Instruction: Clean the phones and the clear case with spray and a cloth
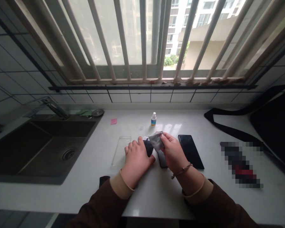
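My left hand (135, 160) is closed around a dark smartphone (148, 147), and the fingers hide much of it. A small grey cloth (156, 141) is pinched between the thumb and fingers of my right hand (174, 152). Its lower edge overlaps the phone's right side; whether it presses on the surface I cannot tell. Beneath my right hand lies another dark, phone-like slab (162, 161), partly covered. To the right of that hand is a larger black phone or tablet (191, 152), lying flat. A clear phone case (118, 152) rests left of my left hand.
A small white-capped bottle (153, 120) stands behind my hands. Further left are a pink sticky note (113, 121), a green cloth (84, 112) and a dark sink (89, 133) with a faucet (55, 107). At right lie a blurred-out item (239, 164) and a black strap (228, 129).
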Tool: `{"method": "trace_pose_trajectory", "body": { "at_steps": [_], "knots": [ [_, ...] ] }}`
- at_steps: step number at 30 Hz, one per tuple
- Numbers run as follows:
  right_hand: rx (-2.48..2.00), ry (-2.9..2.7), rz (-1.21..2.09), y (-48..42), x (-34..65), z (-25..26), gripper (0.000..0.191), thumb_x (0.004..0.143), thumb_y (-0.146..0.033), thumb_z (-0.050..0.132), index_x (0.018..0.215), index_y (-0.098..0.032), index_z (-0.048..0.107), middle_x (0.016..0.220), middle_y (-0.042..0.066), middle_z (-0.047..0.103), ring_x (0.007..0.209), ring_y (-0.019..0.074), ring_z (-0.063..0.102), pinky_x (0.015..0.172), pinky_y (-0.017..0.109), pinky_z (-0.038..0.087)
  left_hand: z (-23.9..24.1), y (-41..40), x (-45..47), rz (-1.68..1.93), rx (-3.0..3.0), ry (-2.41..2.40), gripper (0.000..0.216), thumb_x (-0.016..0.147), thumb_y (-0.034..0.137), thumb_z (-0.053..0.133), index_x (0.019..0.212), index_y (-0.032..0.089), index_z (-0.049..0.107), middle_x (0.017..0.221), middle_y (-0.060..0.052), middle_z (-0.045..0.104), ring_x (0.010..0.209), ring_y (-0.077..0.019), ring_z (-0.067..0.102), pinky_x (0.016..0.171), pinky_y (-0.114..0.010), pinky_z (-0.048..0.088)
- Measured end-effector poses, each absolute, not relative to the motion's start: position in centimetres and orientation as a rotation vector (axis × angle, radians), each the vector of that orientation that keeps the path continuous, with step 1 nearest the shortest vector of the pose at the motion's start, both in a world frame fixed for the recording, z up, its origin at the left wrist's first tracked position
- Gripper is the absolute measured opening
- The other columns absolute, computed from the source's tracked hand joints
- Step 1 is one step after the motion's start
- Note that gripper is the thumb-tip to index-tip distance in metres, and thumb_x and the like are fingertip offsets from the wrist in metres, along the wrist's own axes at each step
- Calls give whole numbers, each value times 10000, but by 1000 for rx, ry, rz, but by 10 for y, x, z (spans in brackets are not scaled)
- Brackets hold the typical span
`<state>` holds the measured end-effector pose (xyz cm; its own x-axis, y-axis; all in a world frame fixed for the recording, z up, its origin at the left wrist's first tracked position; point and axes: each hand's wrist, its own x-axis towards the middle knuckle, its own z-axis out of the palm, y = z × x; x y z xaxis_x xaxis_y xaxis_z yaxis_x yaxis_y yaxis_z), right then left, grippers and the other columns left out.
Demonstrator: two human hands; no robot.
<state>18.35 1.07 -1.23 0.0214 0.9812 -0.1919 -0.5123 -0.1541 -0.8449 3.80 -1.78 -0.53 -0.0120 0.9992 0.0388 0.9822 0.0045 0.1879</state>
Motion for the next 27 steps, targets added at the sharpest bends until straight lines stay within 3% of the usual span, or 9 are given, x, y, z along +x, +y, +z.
{"method": "trace_pose_trajectory", "body": {
  "at_steps": [8, 16, 18, 23, 27],
  "knots": [
    [-956, -674, 1503, 10, 182, -13, 419, 750, -499, 876, 1030, -196, 799, 919, 38, 783, 858, 189, 692, 763, 292, 529, 7, -19, 38, 318, 2057, 1958, 578, 801, 306, 681, 1324, 142, 496, 1121, -201, 705, 977, -371, 722, 816, -415, 484],
    [-889, -587, 1468, 10, 182, -5, 330, 777, -435, 874, 1012, -221, 786, 1001, 42, 788, 904, 187, 715, 785, 293, 580, 5, -9, 23, 687, 1837, 1884, 789, 786, 326, 761, 1479, 176, 414, 1167, -185, 728, 1052, -380, 728, 857, -425, 509],
    [-908, -557, 1407, 11, 184, -5, 323, 780, -437, 871, 1007, -229, 773, 994, 38, 784, 902, 191, 719, 776, 303, 596, 9, -4, 16, 863, 1554, 1737, 784, 764, 368, 809, 1442, 193, 457, 1150, -152, 727, 999, -328, 727, 827, -393, 524],
    [-1009, -592, 1274, 15, 189, -11, 346, 832, -492, 825, 1059, -244, 743, 1031, 38, 774, 927, 215, 716, 789, 341, 611, 16, -4, 11, 887, 884, 1066, 550, 850, 472, 776, 1268, 194, 552, 852, 9, 655, 595, -122, 582, 584, -254, 453],
    [-1033, -802, 1092, 14, 194, -13, 330, 917, -517, 757, 1125, -261, 762, 1119, 53, 775, 1023, 226, 698, 918, 358, 581, 15, -12, 16, 844, 895, 898, 628, 821, 426, 861, 1300, 191, 529, 783, 60, 590, 565, -90, 533, 591, -239, 448]
  ]
}}
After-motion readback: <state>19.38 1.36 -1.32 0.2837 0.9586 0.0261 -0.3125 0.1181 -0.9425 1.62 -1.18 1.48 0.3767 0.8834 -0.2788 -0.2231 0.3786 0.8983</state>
